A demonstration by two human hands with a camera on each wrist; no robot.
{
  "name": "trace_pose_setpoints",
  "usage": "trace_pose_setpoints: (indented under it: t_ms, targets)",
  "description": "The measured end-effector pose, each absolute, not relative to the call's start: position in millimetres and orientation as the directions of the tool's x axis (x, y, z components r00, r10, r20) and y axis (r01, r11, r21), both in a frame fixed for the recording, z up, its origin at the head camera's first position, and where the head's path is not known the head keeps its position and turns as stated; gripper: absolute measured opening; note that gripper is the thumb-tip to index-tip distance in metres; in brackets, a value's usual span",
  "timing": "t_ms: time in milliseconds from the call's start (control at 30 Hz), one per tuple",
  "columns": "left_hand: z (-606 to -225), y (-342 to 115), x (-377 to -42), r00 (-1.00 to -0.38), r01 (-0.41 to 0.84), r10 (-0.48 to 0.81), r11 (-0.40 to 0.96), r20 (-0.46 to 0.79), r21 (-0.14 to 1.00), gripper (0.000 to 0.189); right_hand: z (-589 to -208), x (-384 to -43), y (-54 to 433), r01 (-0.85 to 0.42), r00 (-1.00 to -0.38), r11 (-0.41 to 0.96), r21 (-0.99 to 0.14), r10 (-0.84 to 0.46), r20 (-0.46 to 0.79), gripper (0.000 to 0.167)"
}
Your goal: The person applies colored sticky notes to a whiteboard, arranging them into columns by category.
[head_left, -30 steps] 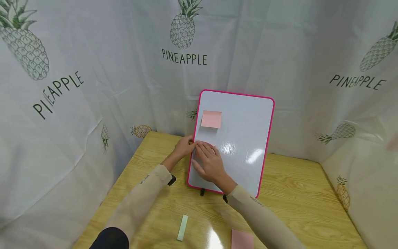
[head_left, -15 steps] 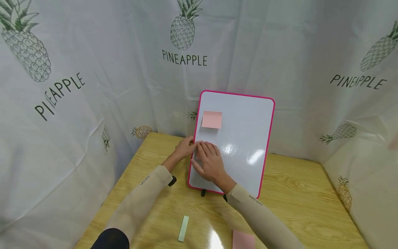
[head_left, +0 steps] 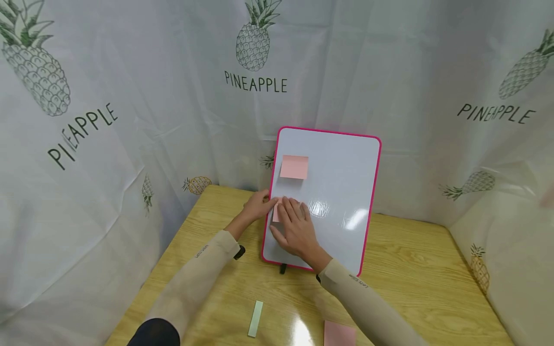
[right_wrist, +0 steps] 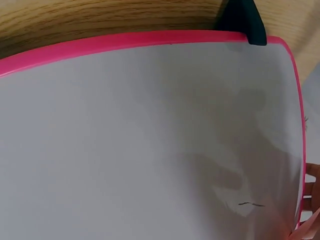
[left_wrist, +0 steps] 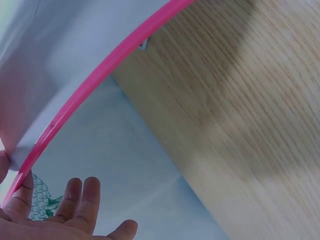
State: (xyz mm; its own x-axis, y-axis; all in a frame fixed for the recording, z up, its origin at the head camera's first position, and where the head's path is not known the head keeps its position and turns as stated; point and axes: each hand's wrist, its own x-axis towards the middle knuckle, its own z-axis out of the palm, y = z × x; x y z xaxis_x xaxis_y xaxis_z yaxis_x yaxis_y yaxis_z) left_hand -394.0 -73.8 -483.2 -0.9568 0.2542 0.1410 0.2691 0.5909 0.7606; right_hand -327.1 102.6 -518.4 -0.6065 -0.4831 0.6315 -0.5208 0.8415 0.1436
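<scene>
A whiteboard with a pink rim leans upright on the table. My left hand pinches its left edge; in the left wrist view the thumb is in front and the index finger behind, other fingers loose. My right hand, fingers straight, presses a pink sticky note against the board near that edge. The hand covers most of this note. Above it, another pink sticky note hangs on the board, its lower edge standing off. In the right wrist view, the right hand is out of sight.
On the wooden table lie a pale green strip and a pink sticky-note pad, near the front. A black foot supports the board's lower edge. A pineapple-print curtain hangs behind and at both sides.
My right hand has slid slightly right over the lower sticky note, uncovering more of its left part. That note's raised top now lies flatter. The left hand stays at the board's edge.
</scene>
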Motion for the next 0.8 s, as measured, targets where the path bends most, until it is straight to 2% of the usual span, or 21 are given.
trace_pose_setpoints:
  t_ms: [200,467,800]
  targets:
    - [-482.8,-73.9,-394.0,-0.955,0.273,0.263,0.585,0.140,0.764,0.041,-520.5,-324.9,108.1,-0.516,-0.622,0.846,0.138,-0.480,0.619,0.081]
    - [-482.1,-73.7,-393.8,-0.951,0.288,0.265,0.581,0.157,0.761,0.042,-520.9,-325.5,113.7,-0.527,-0.574,0.836,0.150,-0.481,0.662,0.080]
    - [-480.5,-73.0,-392.1,-0.955,0.277,0.257,0.588,0.149,0.760,0.042,-523.4,-322.9,120.8,-0.507,-0.571,0.852,0.131,-0.446,0.689,0.079]
